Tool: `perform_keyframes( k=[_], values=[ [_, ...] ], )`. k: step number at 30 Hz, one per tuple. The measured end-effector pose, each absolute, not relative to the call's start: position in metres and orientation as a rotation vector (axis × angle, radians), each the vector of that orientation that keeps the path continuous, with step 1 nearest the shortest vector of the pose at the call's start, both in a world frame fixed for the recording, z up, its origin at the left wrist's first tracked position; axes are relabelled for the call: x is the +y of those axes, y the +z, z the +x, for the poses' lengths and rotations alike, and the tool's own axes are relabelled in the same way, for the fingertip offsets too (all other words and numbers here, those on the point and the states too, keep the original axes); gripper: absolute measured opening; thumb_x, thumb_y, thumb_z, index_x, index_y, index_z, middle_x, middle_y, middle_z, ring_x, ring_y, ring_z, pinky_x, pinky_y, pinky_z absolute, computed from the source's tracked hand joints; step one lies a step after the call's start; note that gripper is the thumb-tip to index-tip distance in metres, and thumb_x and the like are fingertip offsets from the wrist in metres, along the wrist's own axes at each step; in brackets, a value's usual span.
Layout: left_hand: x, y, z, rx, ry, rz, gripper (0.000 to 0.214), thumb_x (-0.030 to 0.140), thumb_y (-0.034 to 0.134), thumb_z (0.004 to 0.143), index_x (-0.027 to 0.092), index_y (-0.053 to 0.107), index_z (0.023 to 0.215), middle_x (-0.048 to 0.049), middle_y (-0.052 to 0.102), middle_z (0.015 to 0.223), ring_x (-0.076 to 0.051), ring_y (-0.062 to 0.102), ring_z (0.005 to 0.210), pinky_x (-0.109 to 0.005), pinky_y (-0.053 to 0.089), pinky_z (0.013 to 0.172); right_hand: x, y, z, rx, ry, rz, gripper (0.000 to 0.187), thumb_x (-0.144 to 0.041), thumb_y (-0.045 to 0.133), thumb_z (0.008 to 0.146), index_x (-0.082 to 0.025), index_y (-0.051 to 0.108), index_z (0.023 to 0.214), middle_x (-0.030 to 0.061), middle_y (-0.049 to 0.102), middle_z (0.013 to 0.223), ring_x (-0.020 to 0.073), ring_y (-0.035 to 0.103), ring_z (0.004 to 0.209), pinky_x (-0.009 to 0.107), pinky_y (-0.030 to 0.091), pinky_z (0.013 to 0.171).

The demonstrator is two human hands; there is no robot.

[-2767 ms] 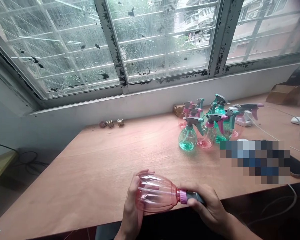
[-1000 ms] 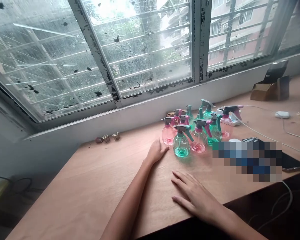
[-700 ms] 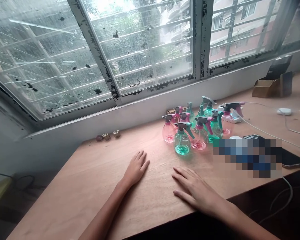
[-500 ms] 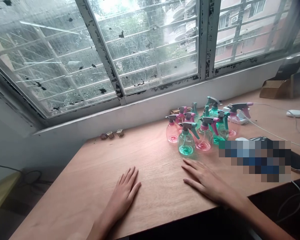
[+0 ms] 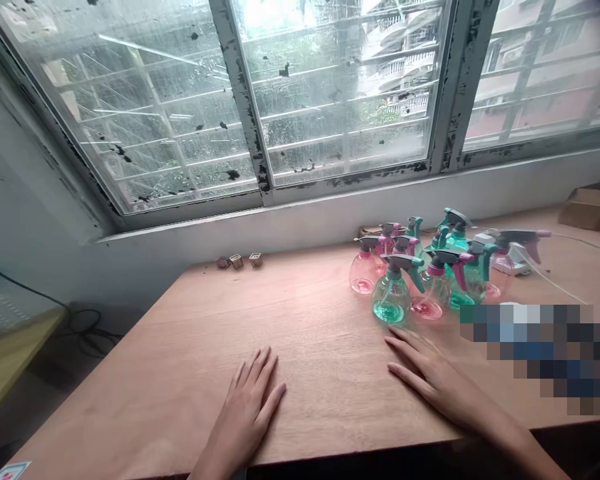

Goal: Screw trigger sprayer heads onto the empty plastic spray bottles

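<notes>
My left hand point(image 5: 249, 400) lies flat on the wooden table point(image 5: 190, 333), fingers stretched out and nothing in it. Across from it, my right hand point(image 5: 430, 373) also rests palm down with its fingers apart, holding nothing. Just beyond my right fingertips stands a clear spray bottle with a green base and green trigger point(image 5: 390, 297). Beside it is a pink-based spray bottle point(image 5: 430, 293). Several more pink and green spray bottles crowd upright behind these two, partly hiding one another. A pink one point(image 5: 363, 272) stands at the cluster's left side.
Small box-like objects point(image 5: 236, 261) sit by the table's back edge, under the window point(image 5: 340, 100). A blurred-out patch point(image 5: 545, 347) covers things on the right. A cardboard box point(image 5: 590, 208) stands far right; a yellowish surface point(image 5: 15, 353) and black cable are at left.
The view has turned to the left, so the bottles and window appear further right. Both hands stay flat on the table, with no visible change in what they touch.
</notes>
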State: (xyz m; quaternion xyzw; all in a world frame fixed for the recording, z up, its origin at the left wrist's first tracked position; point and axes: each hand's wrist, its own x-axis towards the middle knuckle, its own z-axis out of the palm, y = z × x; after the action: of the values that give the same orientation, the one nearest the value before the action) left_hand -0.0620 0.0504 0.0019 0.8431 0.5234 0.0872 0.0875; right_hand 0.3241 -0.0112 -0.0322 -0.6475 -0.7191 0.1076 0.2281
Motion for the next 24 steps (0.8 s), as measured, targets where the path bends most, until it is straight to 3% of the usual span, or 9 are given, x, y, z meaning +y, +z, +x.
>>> perform_keyframes(
  k=[19, 24],
  values=[
    [0.0496, 0.0055, -0.0605, 1.573, 0.152, 2.530, 0.060, 0.052, 0.033, 0.106, 0.024, 0.038, 0.158, -0.0044, 0.029, 0.169, -0.030, 0.023, 0.158, -0.059, 0.021, 0.127, -0.0103, -0.0346, 0.3261, -2.000, 0.308, -1.770, 0.058, -0.056, 0.046, 0.103, -0.018, 0.060, 0.145, 0.0138, 0.047, 0.161, 0.0353, 0.041, 0.148, 0.056, 0.036, 0.122],
    [0.0481, 0.0026, -0.0615, 1.602, 0.196, 2.505, 0.067, 0.053, 0.033, 0.105, 0.017, 0.029, 0.162, -0.0092, 0.029, 0.169, -0.031, 0.023, 0.157, -0.058, 0.022, 0.127, -0.0113, -0.0332, 0.3253, -1.987, 0.321, -1.758, 0.062, -0.056, 0.045, 0.103, -0.016, 0.053, 0.150, 0.0141, 0.048, 0.160, 0.0338, 0.042, 0.148, 0.054, 0.036, 0.122]
  ],
)
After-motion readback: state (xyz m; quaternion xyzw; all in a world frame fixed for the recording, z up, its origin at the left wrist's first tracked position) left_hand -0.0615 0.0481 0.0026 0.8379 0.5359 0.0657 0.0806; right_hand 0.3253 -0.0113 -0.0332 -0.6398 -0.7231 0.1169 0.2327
